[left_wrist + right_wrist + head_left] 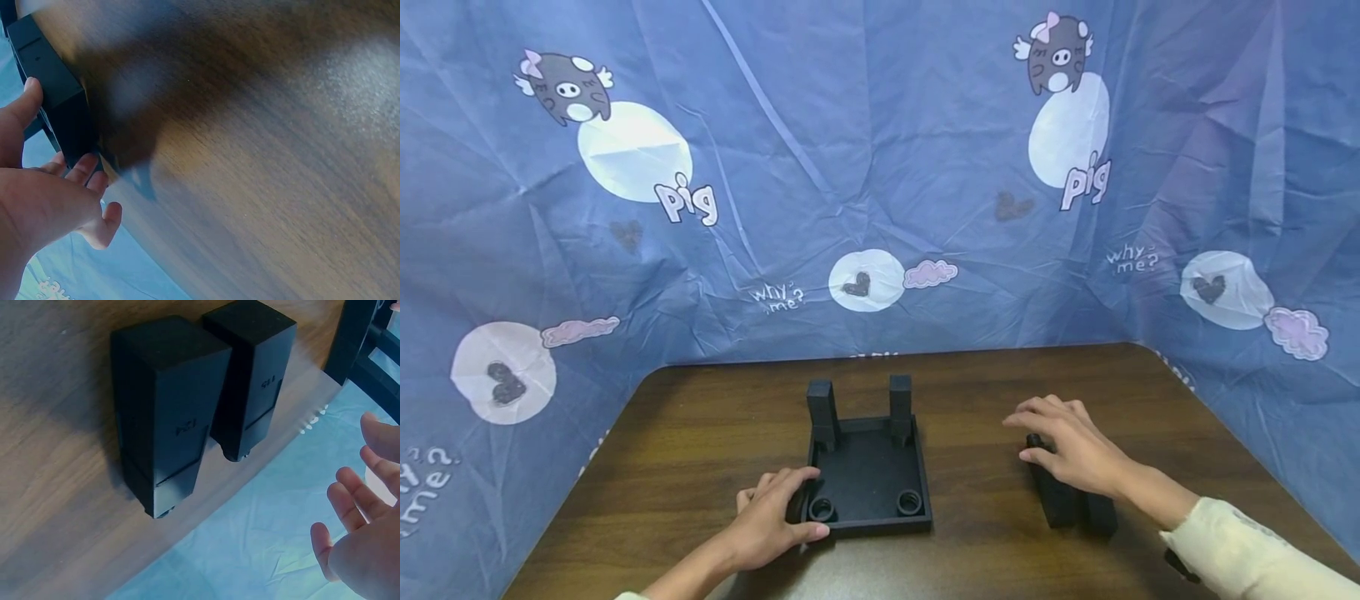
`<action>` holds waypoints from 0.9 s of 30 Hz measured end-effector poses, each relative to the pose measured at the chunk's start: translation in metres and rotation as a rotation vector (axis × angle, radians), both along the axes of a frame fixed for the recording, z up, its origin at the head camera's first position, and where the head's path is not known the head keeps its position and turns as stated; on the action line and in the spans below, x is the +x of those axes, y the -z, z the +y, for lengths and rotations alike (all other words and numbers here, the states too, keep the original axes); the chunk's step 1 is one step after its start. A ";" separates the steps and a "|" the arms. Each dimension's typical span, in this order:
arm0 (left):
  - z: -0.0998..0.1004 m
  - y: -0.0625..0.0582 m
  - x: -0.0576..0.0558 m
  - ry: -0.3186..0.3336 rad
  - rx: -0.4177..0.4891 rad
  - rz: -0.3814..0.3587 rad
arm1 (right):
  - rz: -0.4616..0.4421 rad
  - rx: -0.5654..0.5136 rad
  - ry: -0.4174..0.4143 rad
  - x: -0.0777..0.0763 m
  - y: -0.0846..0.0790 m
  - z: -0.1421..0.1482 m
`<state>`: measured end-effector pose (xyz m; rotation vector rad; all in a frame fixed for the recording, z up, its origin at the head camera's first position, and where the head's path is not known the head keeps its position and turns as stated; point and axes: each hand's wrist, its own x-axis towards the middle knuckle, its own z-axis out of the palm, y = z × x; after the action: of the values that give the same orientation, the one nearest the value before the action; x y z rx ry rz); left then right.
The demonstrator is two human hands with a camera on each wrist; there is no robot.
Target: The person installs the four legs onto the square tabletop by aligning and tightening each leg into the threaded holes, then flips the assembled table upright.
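Observation:
A black square tray-like base (868,475) lies on the table, its low rim facing up. Black posts stand upright at its two far corners, one left (822,404) and one right (901,402). Round sockets, left (822,509) and right (909,502), show at the near corners. My left hand (763,521) grips the near left corner, thumb on the front wall and fingers along the left side. Over two loose black square posts, one marked 124 (175,394) and the other 115 (259,369), my right hand (1071,442) hovers with its fingers spread, holding nothing.
The brown wooden table (722,417) has rounded far corners. Behind it and along both sides hangs a blue printed cloth (865,183). Both loose posts lie side by side on the right part of the table.

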<state>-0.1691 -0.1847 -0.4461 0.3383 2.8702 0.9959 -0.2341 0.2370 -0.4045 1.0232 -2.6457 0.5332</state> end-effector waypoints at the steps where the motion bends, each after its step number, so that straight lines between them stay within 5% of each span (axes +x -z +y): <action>1: 0.000 0.000 0.000 -0.001 -0.002 0.002 | 0.004 0.003 -0.001 0.000 0.000 0.001; 27: -0.001 0.000 0.000 -0.009 -0.016 -0.021 | 0.001 0.141 -0.032 0.015 0.016 0.033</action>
<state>-0.1689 -0.1853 -0.4459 0.3130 2.8617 0.9720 -0.2194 0.2697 -0.4204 1.1064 -2.7024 0.3566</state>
